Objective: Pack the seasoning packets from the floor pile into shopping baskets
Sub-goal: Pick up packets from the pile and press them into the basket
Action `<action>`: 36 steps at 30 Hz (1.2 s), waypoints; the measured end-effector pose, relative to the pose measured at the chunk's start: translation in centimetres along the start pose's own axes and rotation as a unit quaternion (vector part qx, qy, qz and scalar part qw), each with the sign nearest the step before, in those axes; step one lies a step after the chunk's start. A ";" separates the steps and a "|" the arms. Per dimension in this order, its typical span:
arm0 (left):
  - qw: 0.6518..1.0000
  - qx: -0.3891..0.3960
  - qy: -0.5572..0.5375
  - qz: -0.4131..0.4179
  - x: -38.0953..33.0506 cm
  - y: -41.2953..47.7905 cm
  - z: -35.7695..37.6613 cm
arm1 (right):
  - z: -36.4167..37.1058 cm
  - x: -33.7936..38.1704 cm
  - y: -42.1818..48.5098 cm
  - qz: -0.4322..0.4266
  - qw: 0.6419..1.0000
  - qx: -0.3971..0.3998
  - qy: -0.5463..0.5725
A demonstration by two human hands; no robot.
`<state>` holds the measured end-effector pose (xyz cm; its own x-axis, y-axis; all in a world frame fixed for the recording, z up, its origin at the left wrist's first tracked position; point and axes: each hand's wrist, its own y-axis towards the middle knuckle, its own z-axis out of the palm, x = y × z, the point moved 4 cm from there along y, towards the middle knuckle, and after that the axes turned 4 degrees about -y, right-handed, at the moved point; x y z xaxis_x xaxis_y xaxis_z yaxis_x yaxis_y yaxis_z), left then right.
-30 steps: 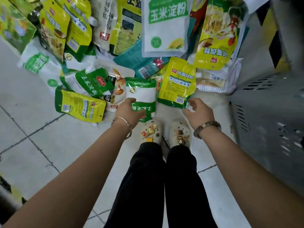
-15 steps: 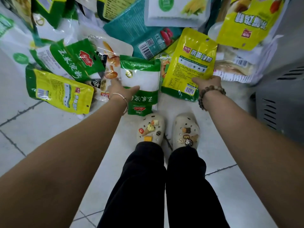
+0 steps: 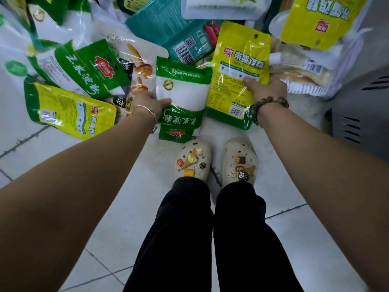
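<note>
A pile of seasoning packets covers the floor ahead of my feet. My left hand grips the left edge of a green-and-white starch packet, thumb over its front. With its thumb on the front, my right hand holds the right edge of a yellow chicken-essence packet. Both packets lie at the near edge of the pile. A second yellow packet lies to the left, and a green starch packet sits behind it.
A grey perforated basket wall stands at the right. More packets, teal, white and yellow, stack up behind. My feet in cream clogs stand on the white tiled floor.
Both hands reached forward and down into the pile. The left took hold of the green-and-white packet, the right took hold of the yellow packet. The view dipped closer.
</note>
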<state>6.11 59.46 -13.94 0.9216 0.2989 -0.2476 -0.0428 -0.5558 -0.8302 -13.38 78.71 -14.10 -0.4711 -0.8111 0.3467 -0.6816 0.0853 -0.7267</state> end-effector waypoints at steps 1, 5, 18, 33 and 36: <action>1.000 -0.002 0.009 0.014 -0.3 -0.2 -0.1 | -0.2 0.2 -0.2 -0.015 1.000 -0.003 0.014; 0.999 -0.016 0.004 0.045 -1.6 -1.7 -1.0 | -1.2 1.0 -2.0 -0.073 0.997 -0.004 0.017; 0.984 -0.109 -0.040 0.133 -6.4 -12.8 -8.7 | -9.7 4.3 -12.1 -0.095 0.992 0.014 0.078; 0.964 -0.048 -0.037 0.260 -18.3 -32.8 -11.9 | -27.1 5.2 -26.5 -0.021 0.970 -0.038 0.240; 0.957 -0.029 -0.020 0.289 -20.7 -35.9 -11.2 | -31.0 5.0 -27.5 -0.016 0.965 -0.063 0.256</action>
<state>-7.15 64.49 26.59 0.7348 -0.0434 -0.6769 -0.5185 -0.6794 -0.5193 -14.36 90.24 25.98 -0.6422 -0.4253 0.6377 -0.7471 0.1609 -0.6450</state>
